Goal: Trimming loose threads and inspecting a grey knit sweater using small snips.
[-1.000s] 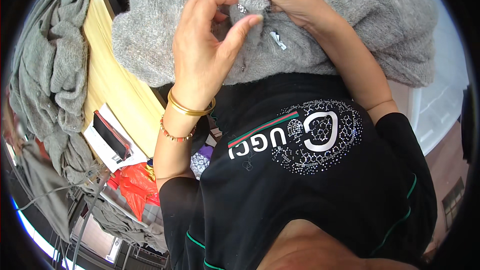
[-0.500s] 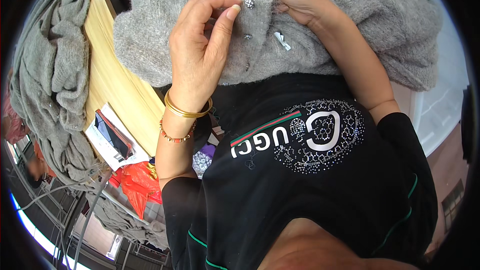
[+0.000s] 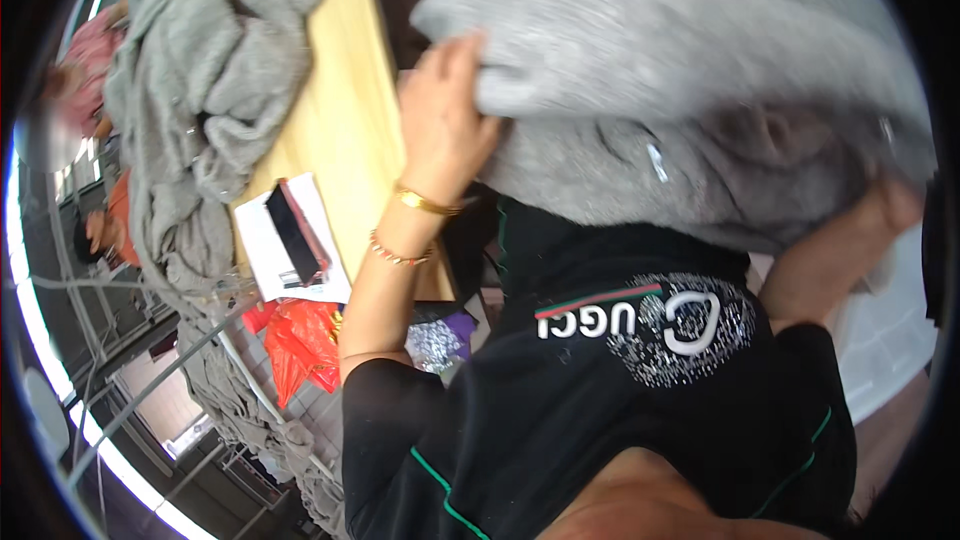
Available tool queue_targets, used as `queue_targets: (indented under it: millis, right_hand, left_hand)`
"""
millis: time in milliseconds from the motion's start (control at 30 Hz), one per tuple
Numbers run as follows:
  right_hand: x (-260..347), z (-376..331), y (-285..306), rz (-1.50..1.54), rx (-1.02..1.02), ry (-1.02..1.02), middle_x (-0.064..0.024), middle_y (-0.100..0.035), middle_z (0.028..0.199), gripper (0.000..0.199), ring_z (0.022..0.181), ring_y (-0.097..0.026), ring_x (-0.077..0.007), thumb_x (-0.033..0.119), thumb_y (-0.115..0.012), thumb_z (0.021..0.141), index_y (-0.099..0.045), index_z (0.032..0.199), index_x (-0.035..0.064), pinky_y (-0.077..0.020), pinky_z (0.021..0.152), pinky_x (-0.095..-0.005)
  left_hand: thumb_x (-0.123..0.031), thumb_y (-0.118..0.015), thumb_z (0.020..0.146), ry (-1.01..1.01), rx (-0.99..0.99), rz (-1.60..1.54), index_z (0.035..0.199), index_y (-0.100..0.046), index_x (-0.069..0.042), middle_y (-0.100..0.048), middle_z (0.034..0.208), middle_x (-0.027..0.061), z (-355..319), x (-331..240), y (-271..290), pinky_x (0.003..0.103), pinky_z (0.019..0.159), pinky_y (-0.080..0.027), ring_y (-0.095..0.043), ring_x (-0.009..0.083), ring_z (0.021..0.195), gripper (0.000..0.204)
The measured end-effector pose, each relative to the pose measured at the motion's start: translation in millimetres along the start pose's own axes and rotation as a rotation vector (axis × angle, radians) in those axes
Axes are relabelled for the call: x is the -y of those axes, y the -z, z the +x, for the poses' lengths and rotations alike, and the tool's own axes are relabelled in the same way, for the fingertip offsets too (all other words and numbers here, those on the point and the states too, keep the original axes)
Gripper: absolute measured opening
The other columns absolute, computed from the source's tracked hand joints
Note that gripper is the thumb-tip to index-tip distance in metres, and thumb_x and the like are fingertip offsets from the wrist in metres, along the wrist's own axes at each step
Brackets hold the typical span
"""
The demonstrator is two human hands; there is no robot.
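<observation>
Head view, looking down at a person seated at a pale wooden table (image 3: pixel 340 110), wearing a black shirt. Both hands are on a fuzzy grey garment (image 3: pixel 680 90) that is bunched up and raised in front of the chest, blurred with motion. The left hand (image 3: pixel 445 120) grips the garment's left edge, fingers curled under the cloth and thumb side showing; a gold bangle (image 3: pixel 425 202) and a beaded bracelet (image 3: pixel 398 255) sit on that wrist. The right hand (image 3: pixel 885 210) is at the garment's lower right, pressed up into the fabric; its fingers are mostly buried, so how tightly it closes cannot be told. A second heap of grey cloth (image 3: pixel 200 110) lies on the table's far left.

Half a second ago the garment lay flatter on the lap, with the left fingers pinching near a small metal fastener; now the cloth is lifted and gathered, and the hands are spread wide apart.
</observation>
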State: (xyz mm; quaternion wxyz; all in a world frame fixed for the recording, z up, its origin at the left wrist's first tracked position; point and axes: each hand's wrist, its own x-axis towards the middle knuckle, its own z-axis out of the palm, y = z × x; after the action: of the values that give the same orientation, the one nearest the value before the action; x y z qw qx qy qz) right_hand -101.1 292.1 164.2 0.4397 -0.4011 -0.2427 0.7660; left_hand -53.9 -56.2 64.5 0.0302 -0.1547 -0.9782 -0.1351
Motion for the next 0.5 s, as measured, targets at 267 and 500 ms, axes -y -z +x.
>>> queue_targets:
  millis: [267, 500]
  right_hand:
    - [23.1, 46.1, 55.2, -0.331, 0.446, -0.004, -0.0029, -0.068, 0.096, 0.032, 0.073, -0.059, -0.0145, 0.026, -0.049, 0.106, -0.068, 0.12, 0.0035, -0.0511, 0.069, -0.0329]
    - [-6.3, 84.3, 73.9, -0.083, 1.078, -0.295, 0.0045, -0.033, 0.064, 0.036, 0.049, -0.027, -0.0046, 0.024, -0.038, 0.113, -0.061, 0.117, -0.0029, -0.0256, 0.042, -0.018]
  left_hand:
    - [-0.003, -0.051, 0.092, 0.167, 0.111, -1.02, 0.113, -0.066, 0.004, -0.074, 0.096, 0.0165, 91.4, -41.2, 84.0, 0.038, 0.066, -0.061, -0.073, 0.0258, 0.069, 0.027]
    - [-0.02, -0.044, 0.107, 0.038, 0.345, -2.127, 0.105, -0.071, -0.01, -0.072, 0.087, 0.0007, 223.0, 79.2, 247.0, 0.031, 0.062, -0.055, -0.065, 0.0135, 0.073, 0.028]
